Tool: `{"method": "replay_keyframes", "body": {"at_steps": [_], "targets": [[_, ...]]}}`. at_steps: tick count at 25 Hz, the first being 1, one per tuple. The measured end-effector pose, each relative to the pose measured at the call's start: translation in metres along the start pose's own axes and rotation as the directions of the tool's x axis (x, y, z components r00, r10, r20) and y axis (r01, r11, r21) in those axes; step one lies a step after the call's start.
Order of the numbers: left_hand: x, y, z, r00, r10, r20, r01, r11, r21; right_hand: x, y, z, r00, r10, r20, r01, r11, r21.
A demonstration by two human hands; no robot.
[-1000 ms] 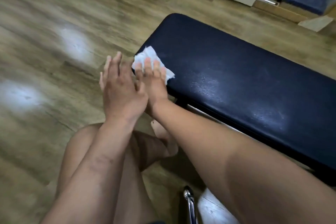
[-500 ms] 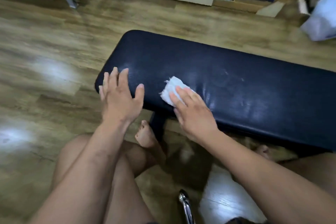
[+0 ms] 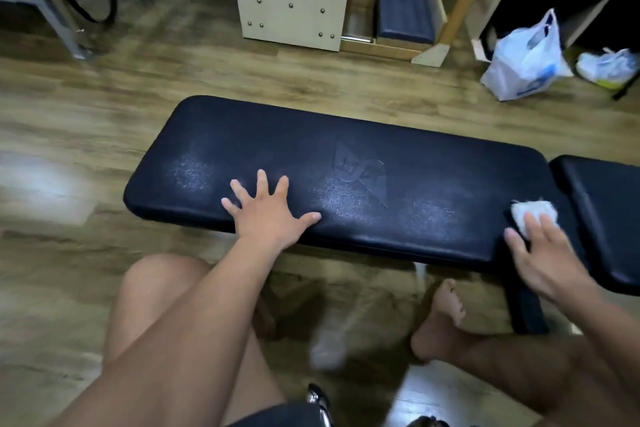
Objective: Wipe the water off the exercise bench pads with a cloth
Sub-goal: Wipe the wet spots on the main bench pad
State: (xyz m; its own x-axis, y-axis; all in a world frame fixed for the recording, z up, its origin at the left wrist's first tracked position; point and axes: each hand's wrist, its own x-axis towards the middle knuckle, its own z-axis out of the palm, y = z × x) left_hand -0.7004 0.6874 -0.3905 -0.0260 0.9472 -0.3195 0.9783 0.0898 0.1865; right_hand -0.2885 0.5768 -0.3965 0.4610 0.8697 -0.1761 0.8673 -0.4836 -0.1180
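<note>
Knees and thighs: the person's bare legs (image 3: 180, 340) fill the nearest ground, below both forearms.
Bare foot: one foot (image 3: 441, 315) rests on the floor between the two hands, under the near edge of the bench.
Bench support: a dark upright (image 3: 524, 305) stands just below the right hand.
Left hand: the left hand (image 3: 268, 218) lies flat on the long pad with fingers spread wide and straight, holding nothing.
Right hand: the right hand (image 3: 543, 253) is well apart from the left, its fingers extended and pressing down on the cloth; slightly blurred.
Cloth: the white cloth (image 3: 533, 213) sits under the right fingertips at the right end of the long pad, just beside the gap to the second pad.
Long pad: the dark blue long pad (image 3: 346, 135) runs from beyond the left hand across to the right hand; an embossed emblem (image 3: 360, 170) lies between the hands.
Surface condition: pale speckled sheen (image 3: 194, 170) shows left of the left hand, with more between the hands.
Second pad: a shorter second pad (image 3: 609, 218) adjoins to the right of the right hand.
Floor: wood-pattern flooring (image 3: 69, 114) surrounds the bench.
Far side: beyond the hands stand a white panel with metal studs (image 3: 291, 10) and a white plastic bag (image 3: 523, 62).
</note>
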Motion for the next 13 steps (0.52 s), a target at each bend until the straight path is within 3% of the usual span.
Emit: {"method": "replay_keyframes", "body": {"at_steps": [3,5,7,9,10,11,13], "targets": [[0.001,0.003,-0.001,1.0,-0.006,-0.002,0.006,1.0,0.028,0.04,-0.016,-0.022,0.978,0.204,0.043,-0.207,0.974,0.095],[-0.001,0.01,-0.004,1.0,0.028,-0.011,-0.027,0.997,0.067,0.055,-0.066,-0.018,0.988,0.153,-0.013,-0.151,0.984,0.097],[0.006,0.008,-0.001,1.0,0.021,-0.003,-0.021,0.999,0.05,0.063,-0.14,-0.002,0.997,-0.05,-0.053,0.054,0.995,0.088],[0.008,0.005,-0.003,0.999,-0.007,0.042,0.005,0.998,0.057,0.066,-0.223,0.015,0.96,-0.279,-0.028,0.28,0.952,0.122],[0.006,0.008,-0.007,1.0,0.023,-0.005,-0.022,0.997,0.077,0.067,-0.266,0.023,0.927,-0.375,-0.004,0.371,0.916,0.153],[0.003,0.007,-0.014,0.994,0.093,-0.057,-0.09,0.995,0.053,0.066,-0.312,0.031,0.878,-0.477,0.027,0.465,0.866,0.183],[-0.016,0.021,-0.05,0.99,0.127,0.059,-0.128,0.992,0.019,0.054,-0.405,0.045,0.708,-0.702,0.074,0.672,0.702,0.234]]}}
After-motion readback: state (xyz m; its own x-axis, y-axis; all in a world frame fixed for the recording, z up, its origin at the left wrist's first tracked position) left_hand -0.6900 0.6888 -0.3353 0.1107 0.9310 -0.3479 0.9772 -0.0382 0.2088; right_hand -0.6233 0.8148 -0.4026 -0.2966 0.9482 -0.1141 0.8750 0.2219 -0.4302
